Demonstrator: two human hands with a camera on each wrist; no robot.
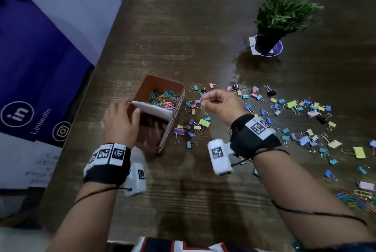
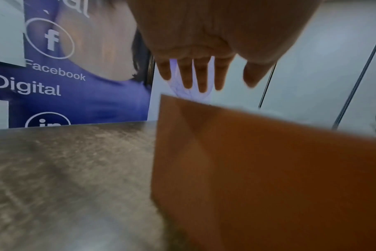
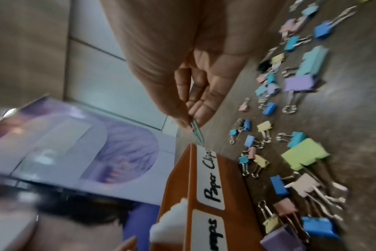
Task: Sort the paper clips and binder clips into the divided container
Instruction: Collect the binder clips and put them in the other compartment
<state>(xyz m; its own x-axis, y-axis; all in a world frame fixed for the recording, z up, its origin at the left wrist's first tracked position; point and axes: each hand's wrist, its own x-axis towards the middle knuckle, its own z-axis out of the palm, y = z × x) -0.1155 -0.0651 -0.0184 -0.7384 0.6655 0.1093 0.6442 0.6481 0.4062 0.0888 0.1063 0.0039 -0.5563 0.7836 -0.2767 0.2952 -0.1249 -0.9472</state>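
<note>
A brown divided container [image 1: 176,116] stands on the wooden table, with a white divider [image 1: 150,108] across it. Its far compartment holds a heap of coloured paper clips [image 1: 164,99]; the near compartment looks dark and bare. My left hand [image 1: 122,115] rests against the container's left rim, fingers [image 2: 201,78] straight and holding nothing. My right hand [image 1: 209,99] pinches a paper clip [image 3: 196,131] between thumb and forefinger, just right of the far compartment and above the "Paper Clips" label [image 3: 210,176]. Coloured binder clips [image 1: 295,107] lie scattered to the container's right.
A loose pile of paper clips [image 1: 358,198] lies at the table's right edge. A potted plant [image 1: 280,17] stands at the back right. A blue banner [image 1: 40,72] hangs beyond the table's left edge [image 1: 89,97]. Bare wood shows in front of the container.
</note>
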